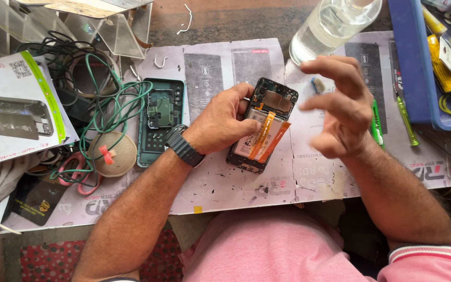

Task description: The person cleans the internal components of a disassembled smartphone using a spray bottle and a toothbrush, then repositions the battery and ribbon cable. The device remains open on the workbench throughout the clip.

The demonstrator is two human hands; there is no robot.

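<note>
An opened smartphone (pixel 263 125) with its back removed lies tilted on the paper-covered bench, showing a battery crossed by orange flex cables. My left hand (pixel 224 121), with a dark watch on its wrist, grips the phone's left side, thumb on the battery. My right hand (pixel 340 107) hovers just right of the phone, fingers curled and apart, blurred, holding nothing. The phone's green back cover (pixel 160 119) lies inside-up to the left of my left hand.
Green wires (pixel 111 107) and a round pad (pixel 113 154) sit at left beside printed boxes. A clear bottle (pixel 330 23) stands at the back. A blue tray (pixel 418 68) of tools is at right, with green screwdrivers (pixel 406 117) beside it.
</note>
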